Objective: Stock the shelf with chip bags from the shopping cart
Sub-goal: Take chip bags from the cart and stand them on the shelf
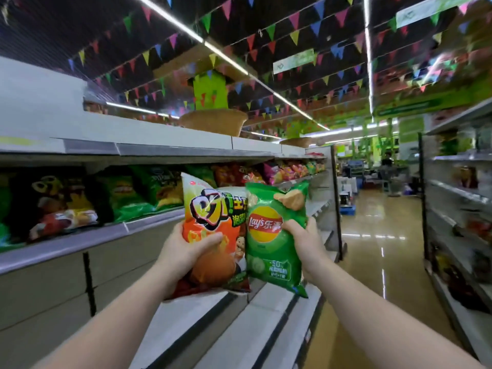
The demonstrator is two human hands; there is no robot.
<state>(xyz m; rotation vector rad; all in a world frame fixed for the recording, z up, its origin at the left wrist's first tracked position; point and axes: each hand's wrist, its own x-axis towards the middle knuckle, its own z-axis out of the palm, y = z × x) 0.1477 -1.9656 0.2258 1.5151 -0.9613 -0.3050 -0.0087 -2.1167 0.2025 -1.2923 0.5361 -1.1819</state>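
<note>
A supermarket aisle ran away under pennant bunting [279, 35], with a stocked snack shelf [87, 235] on the left. The left hand [186, 249] gripped an orange chip bag [213, 225]; the right hand [303, 241] clutched a green Lay's bag [271, 235], both held upright and touching, near the shelf.

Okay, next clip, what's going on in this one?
A person stands in a store aisle holding up two chip bags. The left hand grips an orange bag and the right hand grips a green Lay's bag, side by side. Neither is on the shelf yet, which already holds other bags to the left. The cart is out of view.
</note>
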